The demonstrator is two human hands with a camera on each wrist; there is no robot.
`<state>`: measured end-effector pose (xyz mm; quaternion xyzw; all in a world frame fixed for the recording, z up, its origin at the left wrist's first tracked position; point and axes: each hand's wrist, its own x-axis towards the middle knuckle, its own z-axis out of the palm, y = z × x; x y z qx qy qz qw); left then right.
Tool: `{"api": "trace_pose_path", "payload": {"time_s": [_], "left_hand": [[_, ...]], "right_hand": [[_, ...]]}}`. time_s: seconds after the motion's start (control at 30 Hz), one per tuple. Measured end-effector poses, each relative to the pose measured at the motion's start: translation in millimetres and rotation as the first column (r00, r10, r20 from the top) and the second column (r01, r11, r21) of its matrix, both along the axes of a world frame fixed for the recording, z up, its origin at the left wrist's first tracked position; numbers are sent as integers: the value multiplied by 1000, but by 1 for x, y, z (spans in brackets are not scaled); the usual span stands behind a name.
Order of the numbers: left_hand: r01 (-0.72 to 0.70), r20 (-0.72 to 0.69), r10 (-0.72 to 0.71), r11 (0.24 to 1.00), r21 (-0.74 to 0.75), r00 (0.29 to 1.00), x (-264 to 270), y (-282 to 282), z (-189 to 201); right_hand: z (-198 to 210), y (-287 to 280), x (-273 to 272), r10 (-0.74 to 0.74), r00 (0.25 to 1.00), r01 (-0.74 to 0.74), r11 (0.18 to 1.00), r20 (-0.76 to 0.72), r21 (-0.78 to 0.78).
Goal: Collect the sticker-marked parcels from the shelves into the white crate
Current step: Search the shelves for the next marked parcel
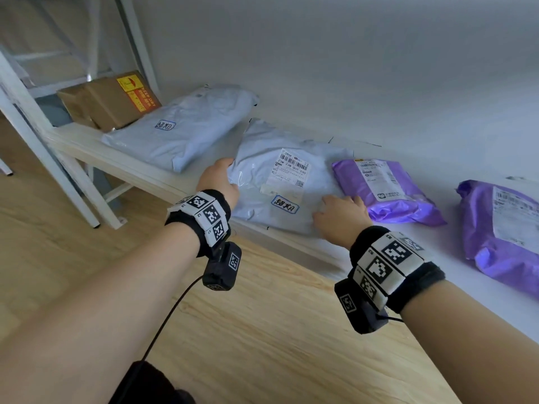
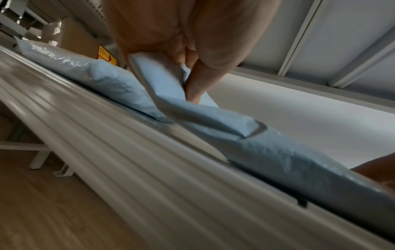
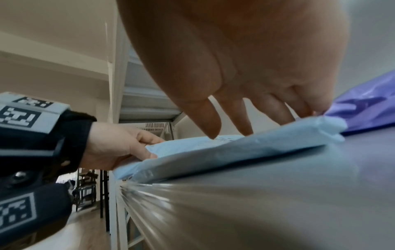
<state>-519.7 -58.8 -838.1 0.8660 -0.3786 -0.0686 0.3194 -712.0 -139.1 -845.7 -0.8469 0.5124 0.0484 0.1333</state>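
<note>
A grey-blue parcel (image 1: 280, 182) with a white shipping label and a blue-framed sticker (image 1: 285, 204) lies on the low white shelf (image 1: 140, 167). My left hand (image 1: 225, 177) grips its left edge; in the left wrist view the thumb and fingers (image 2: 192, 88) pinch the folded edge of the parcel (image 2: 267, 148). My right hand (image 1: 335, 209) rests with straight fingers (image 3: 213, 123) on the parcel's (image 3: 245, 148) front right corner. A second grey parcel (image 1: 186, 132) with the same kind of sticker (image 1: 165, 124) lies further left. No white crate is in view.
A brown cardboard box (image 1: 110, 103) stands at the shelf's left end by the white uprights (image 1: 43, 153). Two purple parcels (image 1: 388, 191) (image 1: 501, 228) with labels lie to the right, the nearer one close to my right hand. Below is a wooden floor (image 1: 262, 330).
</note>
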Motion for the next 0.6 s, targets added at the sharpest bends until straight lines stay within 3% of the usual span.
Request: {"api": "trace_pose_path", "payload": {"time_s": [0.13, 0.23, 0.43, 0.5, 0.6], "left_hand": [[-13, -3, 13, 1000, 5, 1000, 5, -1, -5], [-11, -8, 11, 1000, 6, 1000, 2, -3, -8], [-57, 76, 39, 963, 262, 996, -14, -13, -2], [-23, 183, -39, 946, 322, 982, -25, -13, 2], [166, 247, -262, 923, 348, 933, -50, -19, 2]], "right_hand": [[15, -11, -6, -117, 993, 118, 991, 14, -65], [28, -22, -14, -255, 966, 255, 967, -35, -2], [31, -22, -16, -178, 970, 195, 976, -163, 96], [34, -23, -24, -168, 974, 179, 982, -150, 64], [42, -25, -35, -189, 974, 192, 981, -121, 7]]}}
